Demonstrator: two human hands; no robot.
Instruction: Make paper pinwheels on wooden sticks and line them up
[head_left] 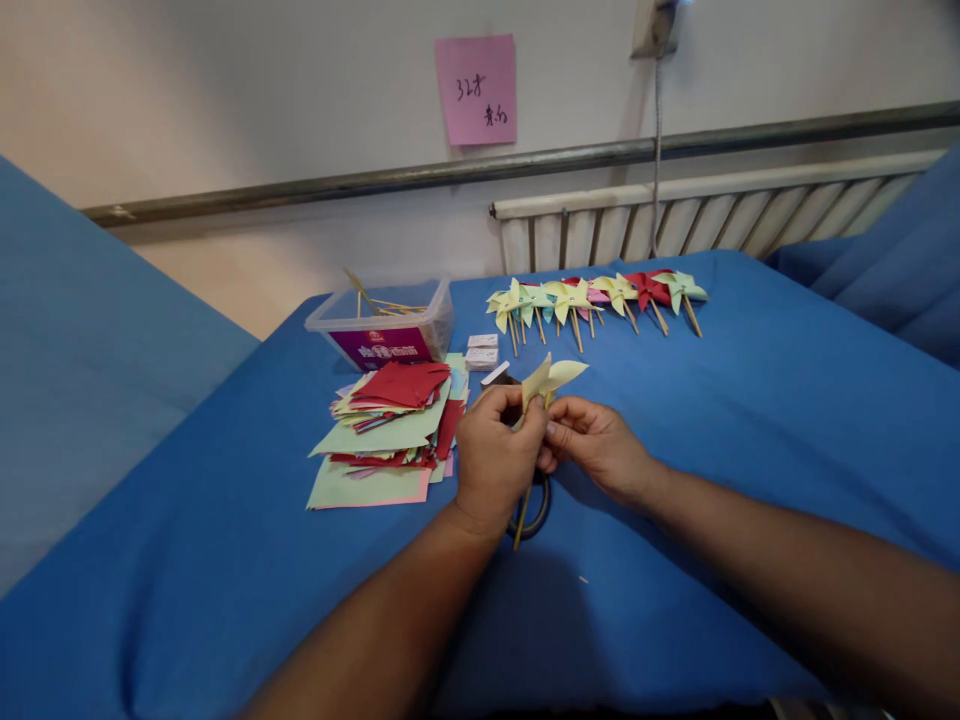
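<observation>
My left hand point(495, 455) and my right hand point(600, 445) meet over the blue cloth, both gripping a pale yellow paper pinwheel point(551, 378) on a wooden stick point(522, 515). The paper blades stick up above my fingers and the stick hangs down below the left hand. A roll of tape point(536, 510) lies on the cloth just under my hands, partly hidden by them.
A messy stack of coloured paper squares point(390, 425) lies to the left. Behind it stands a clear plastic box point(382, 320) with sticks inside. Small white boxes point(482, 352) sit beside it. A row of finished pinwheels point(592, 295) lies at the far edge, before a radiator point(712, 215).
</observation>
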